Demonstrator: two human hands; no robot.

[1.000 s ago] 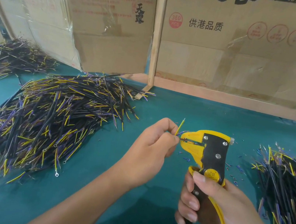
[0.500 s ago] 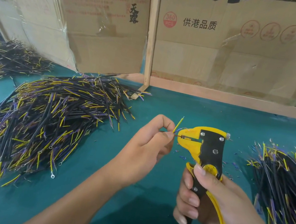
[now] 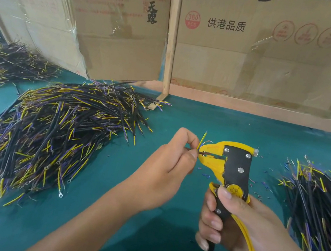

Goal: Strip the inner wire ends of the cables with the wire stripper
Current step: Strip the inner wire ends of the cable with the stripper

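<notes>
The left hand (image 3: pixel 166 166) pinches a cable's inner wire (image 3: pixel 201 141) at the nose of the yellow wire stripper (image 3: pixel 233 170), gripped by the right hand (image 3: pixel 238 223); large cable pile (image 3: pixel 50 137) left, likely unstripped; smaller pile (image 3: pixel 325 205) right, probably done; much seems left.

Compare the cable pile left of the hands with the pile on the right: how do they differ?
The left pile is wholly in view and spreads wide; the right pile is cut off by the frame edge. The left pile shows ring terminals on its near ends; none are clear in the right pile. Loose insulation bits lie beside the right pile, not the left pile. Both hold black cables with yellow and purple inner wires on the green table.
</notes>
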